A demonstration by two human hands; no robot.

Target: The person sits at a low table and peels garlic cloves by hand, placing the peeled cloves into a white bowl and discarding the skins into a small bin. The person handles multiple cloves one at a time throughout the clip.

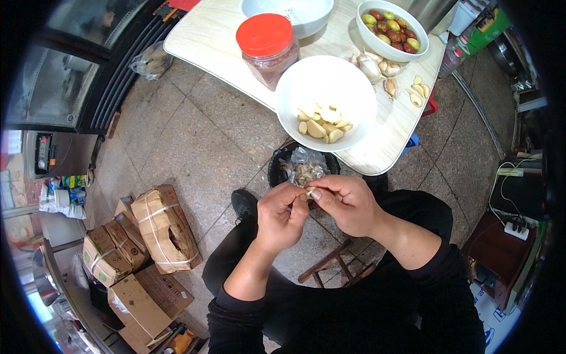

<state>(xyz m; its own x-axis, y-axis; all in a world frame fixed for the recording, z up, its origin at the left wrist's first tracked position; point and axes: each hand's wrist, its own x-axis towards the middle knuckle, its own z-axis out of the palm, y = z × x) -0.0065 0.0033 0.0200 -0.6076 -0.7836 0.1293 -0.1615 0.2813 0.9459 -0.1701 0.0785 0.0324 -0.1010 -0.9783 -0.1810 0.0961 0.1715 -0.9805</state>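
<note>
My left hand [283, 214] and my right hand [347, 203] meet at the fingertips, both pinching a small garlic clove [311, 191]. Below them stands a black-lined bin [275, 170] with garlic skins [307, 172] and a clear plastic bag inside. Above the bin, at the table's edge, a white bowl [327, 75] holds several peeled cloves [316, 128]. To its right on the table lie a garlic bulb [369, 68], an unpeeled clove [390, 88] and several pale cloves [415, 98].
The light wooden table [208, 40] also bears a red-lidded jar [267, 48], an empty-looking white bowl [305, 22], a bowl of red and green fruit [391, 33] and a metal container [429, 13]. Cardboard boxes [166, 230] stand on the floor at left; a wooden stool [336, 265] is below.
</note>
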